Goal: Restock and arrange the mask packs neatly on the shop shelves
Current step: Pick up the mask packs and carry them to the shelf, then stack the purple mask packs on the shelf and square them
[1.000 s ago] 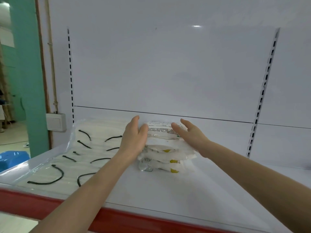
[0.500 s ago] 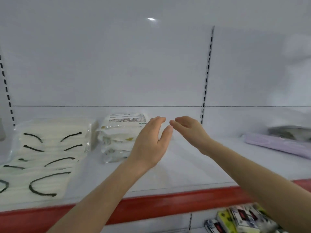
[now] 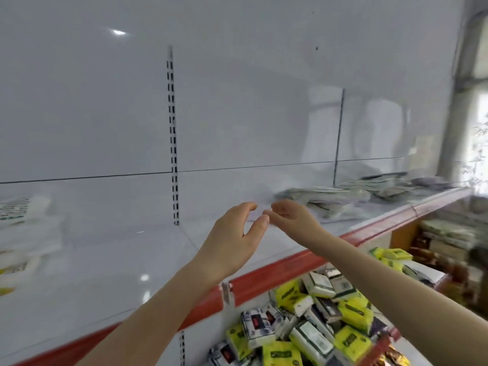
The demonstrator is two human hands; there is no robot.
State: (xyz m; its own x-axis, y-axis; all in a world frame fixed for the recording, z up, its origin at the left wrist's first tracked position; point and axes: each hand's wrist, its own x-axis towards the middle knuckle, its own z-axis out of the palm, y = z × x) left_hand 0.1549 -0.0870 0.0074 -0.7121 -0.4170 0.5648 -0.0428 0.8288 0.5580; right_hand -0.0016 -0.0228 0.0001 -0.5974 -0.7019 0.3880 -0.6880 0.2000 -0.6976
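Shop shelf (image 3: 118, 260) | your left hand (image 3: 232, 233) and right hand (image 3: 290, 217) hover empty, fingers loosely curved, tips almost meeting | loose mask packs (image 3: 324, 198) lie spread along the shelf to the right, nearer your right hand | stacked packs (image 3: 18, 215) sit far left.

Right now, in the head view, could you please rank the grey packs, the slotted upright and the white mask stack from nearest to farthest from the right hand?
From the right hand:
1. grey packs, just to its right.
2. slotted upright, on the back wall, to its left.
3. white mask stack, at the far left edge.
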